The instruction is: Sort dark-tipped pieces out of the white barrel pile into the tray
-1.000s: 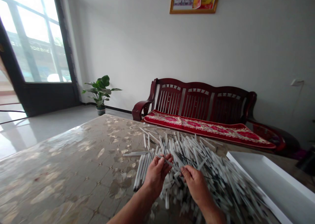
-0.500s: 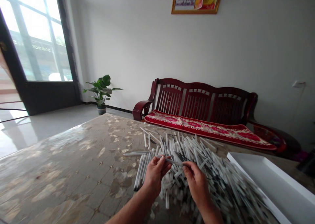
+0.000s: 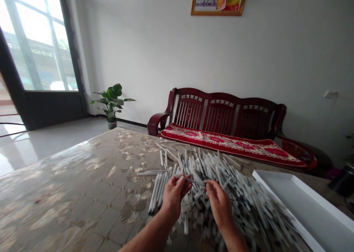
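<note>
Between my two hands a slim, pale, translucent pen (image 3: 190, 180) is held nearly level. My left hand (image 3: 174, 193) pinches its left end between thumb and fingers. Closed on its right end is my right hand (image 3: 218, 198). Below and beyond the hands spreads a big loose heap of pens or pen parts (image 3: 238, 185), white and clear with some dark pieces. Left of the left hand, several pens (image 3: 156, 193) lie side by side in a row, dark ends toward me. Fine detail of the held piece is blurred.
A shallow white tray (image 3: 301, 193) stands at the right of the heap. The table (image 3: 91, 193) has a patterned, glossy cover. Behind it is a dark red wooden bench (image 3: 221, 111) with a red floral cushion (image 3: 235, 141). A potted plant (image 3: 112, 100) stands on the floor.
The view has shifted slightly, so everything sits a little further left. Both hands keep their grip on the same pen, with hardly any other movement.
</note>
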